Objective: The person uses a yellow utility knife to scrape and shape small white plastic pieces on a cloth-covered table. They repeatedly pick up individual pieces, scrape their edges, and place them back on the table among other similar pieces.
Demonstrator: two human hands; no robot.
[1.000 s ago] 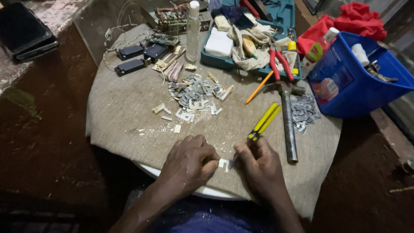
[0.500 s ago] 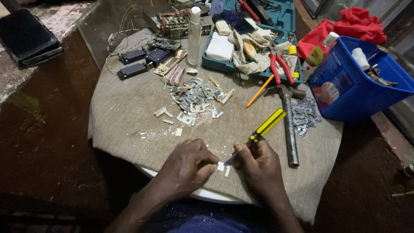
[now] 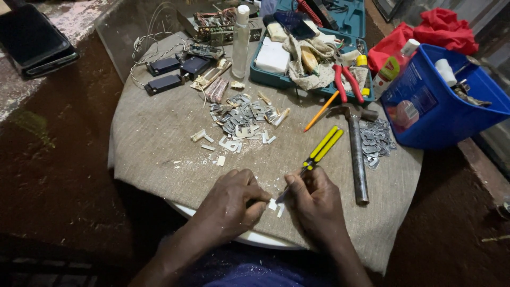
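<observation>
Left hand: the left hand (image 3: 229, 204), lower centre of the frame, is curled closed, its fingertips pinching a small pale flat piece (image 3: 272, 204) at the near edge of the tabletop (image 3: 154, 143).
Right hand: the right hand (image 3: 314, 199), just right of it, is closed around a slim yellow-and-black-handled tool (image 3: 321, 150); the tool's tip points down at the pale piece.
Piece in hand: it sits between the two hands, touching the left fingertips, with a second pale chip (image 3: 280, 211) just beside it.
Handling: it looks light, thin and stiff, probably brittle at the edges; judged best pinched by its narrow sides, leaving the flat face free for the tool tip.
Tabletop: round, covered in coarse grey-brown cloth.
Centre: a heap of small grey metal plates (image 3: 241, 114) with pale fragments and dust around it.
Right of centre: a steel-shafted hammer (image 3: 357, 154) lying lengthwise, beside a second pile of grey metal stampings (image 3: 376, 141).
Upper centre: an open teal plastic tool case (image 3: 313, 48) holding red-handled pliers (image 3: 348, 82) and rags; a tall clear bottle (image 3: 240, 40) stands left of it.
Packages: a blue plastic tub (image 3: 441, 101) at the right edge bears a pale rectangular label with a red patch on its near wall; a bottle with a green-and-yellow label (image 3: 390, 69) leans at its left.
Upper left: three small black boxes with wires (image 3: 172, 74).
</observation>
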